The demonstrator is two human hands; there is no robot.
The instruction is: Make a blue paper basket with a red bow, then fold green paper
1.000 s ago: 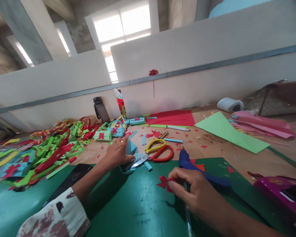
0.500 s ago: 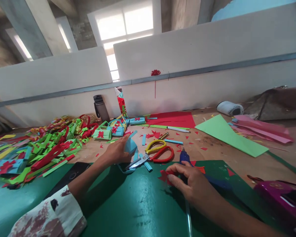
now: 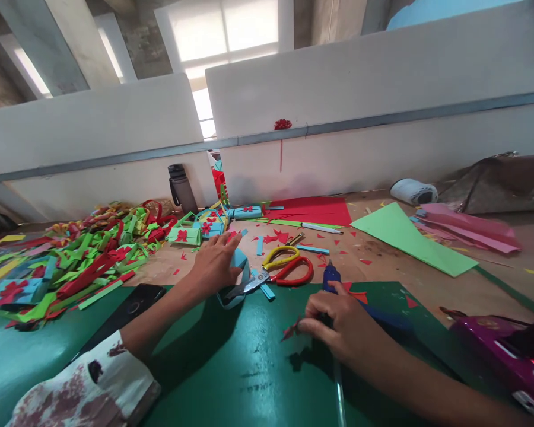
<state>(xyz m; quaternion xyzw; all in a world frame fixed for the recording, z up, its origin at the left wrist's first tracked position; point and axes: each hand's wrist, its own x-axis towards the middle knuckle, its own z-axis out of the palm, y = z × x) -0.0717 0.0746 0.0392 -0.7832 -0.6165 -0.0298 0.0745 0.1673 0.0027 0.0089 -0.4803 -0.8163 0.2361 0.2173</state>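
My left hand (image 3: 216, 264) is stretched over a light-blue paper bag (image 3: 239, 261) with its fingers extended; whether the thumb touches the paper is hard to tell. My right hand (image 3: 333, 320) pinches a red paper flower (image 3: 291, 330), seen nearly edge-on above the green mat (image 3: 249, 367). A blue glue gun (image 3: 331, 274) lies under and behind that hand, its tip pointing away and a clear glue stick (image 3: 339, 391) trailing toward me. Between my hands rest scissors (image 3: 289, 267) with a yellow and a red handle, blades open beside the blue paper.
Finished little paper bags (image 3: 184, 236) stand behind my left hand. A heap of green and red paper strips (image 3: 115, 255) spreads left, near a black phone (image 3: 136, 302) and a dark bottle (image 3: 182, 188). Green paper (image 3: 413, 237) and a purple object (image 3: 498, 356) lie right.
My left hand has lifted off the blue paper and its fingers have straightened. The red flower in my right hand has tilted from face-up to nearly edge-on.
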